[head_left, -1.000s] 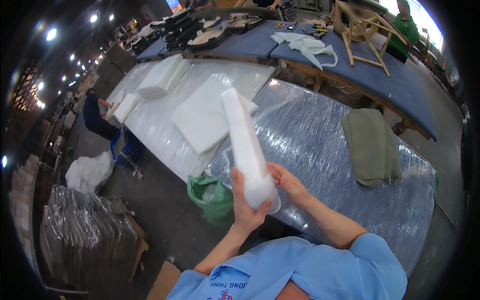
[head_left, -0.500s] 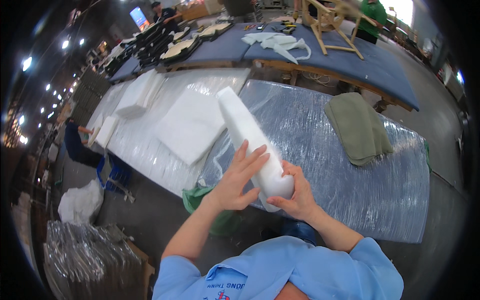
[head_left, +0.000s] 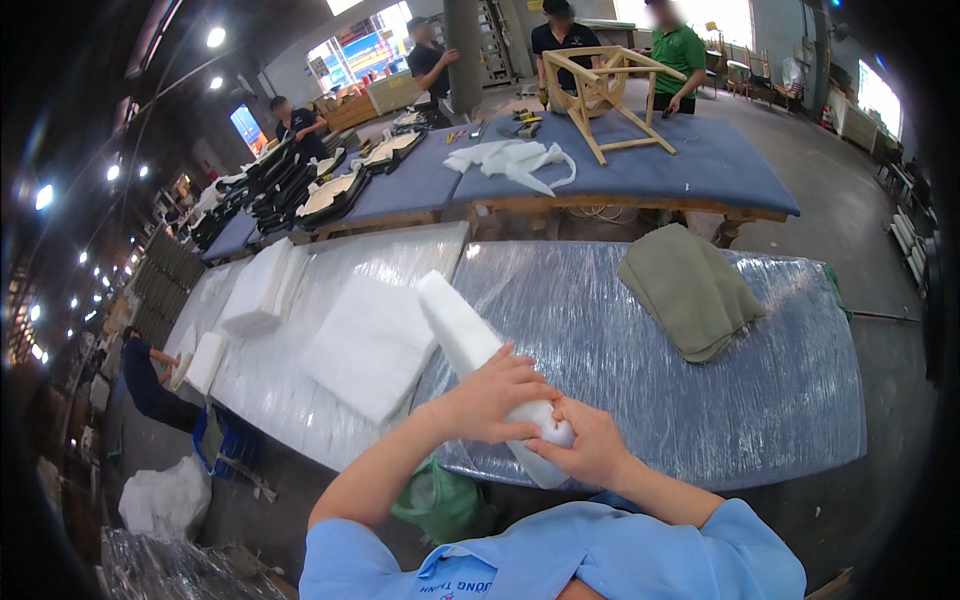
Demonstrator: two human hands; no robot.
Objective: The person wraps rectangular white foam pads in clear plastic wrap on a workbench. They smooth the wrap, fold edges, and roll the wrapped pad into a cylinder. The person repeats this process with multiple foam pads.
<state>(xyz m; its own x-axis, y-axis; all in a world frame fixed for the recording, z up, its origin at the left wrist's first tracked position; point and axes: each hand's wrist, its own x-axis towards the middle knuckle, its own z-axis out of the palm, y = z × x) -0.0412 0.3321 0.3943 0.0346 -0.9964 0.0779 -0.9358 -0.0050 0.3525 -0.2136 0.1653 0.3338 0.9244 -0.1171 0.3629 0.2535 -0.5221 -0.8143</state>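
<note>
A long white piece of soft foam or wadding (head_left: 455,322) slants across the near edge of the plastic-wrapped table. My left hand (head_left: 492,397) lies over its near part, fingers bent round it. At the near end my right hand (head_left: 592,440) pinches the white material, its thumb and fingertips pressed in close to my left fingers. To the left, a flat square white sheet of padding (head_left: 370,345) lies on the table. A folded olive-green cloth (head_left: 690,290) rests on the table's right part.
Behind stands a blue padded table (head_left: 740,170) with a wooden chair frame (head_left: 610,100), white cloth strips (head_left: 515,160) and black-edged parts (head_left: 330,195). A white stack (head_left: 262,290) sits at the left. Below the near edge hangs a green bag (head_left: 445,500). Several people work nearby.
My left hand has closed round the white piece, its fingers spread and resting lightly before. Both hands have come together at the near end. The view has tilted up, showing more background.
</note>
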